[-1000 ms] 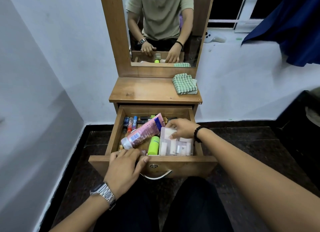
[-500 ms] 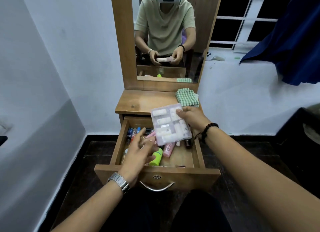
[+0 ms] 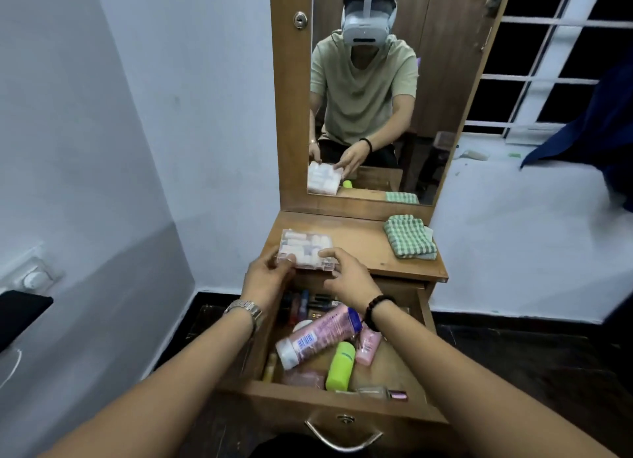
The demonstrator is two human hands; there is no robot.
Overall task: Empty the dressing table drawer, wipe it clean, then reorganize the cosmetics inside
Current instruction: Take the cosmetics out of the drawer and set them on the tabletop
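Where it was lifted before, clear box (image 3: pixel 306 249) now rests on tabletop (image 3: pixel 359 243).

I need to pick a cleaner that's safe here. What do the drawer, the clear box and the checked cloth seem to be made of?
Drawer: wood or wood-look laminate, brown grain, slight sheen; which of the two I cannot tell.
Clear box: rigid see-through plastic, contents visible through the lid.
Checked cloth: soft woven fabric, likely cotton, folded with limp edges.

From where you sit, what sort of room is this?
Probably a bedroom or dressing corner at home: a wooden dressing table with a tall mirror, and an open drawer full of cosmetics.
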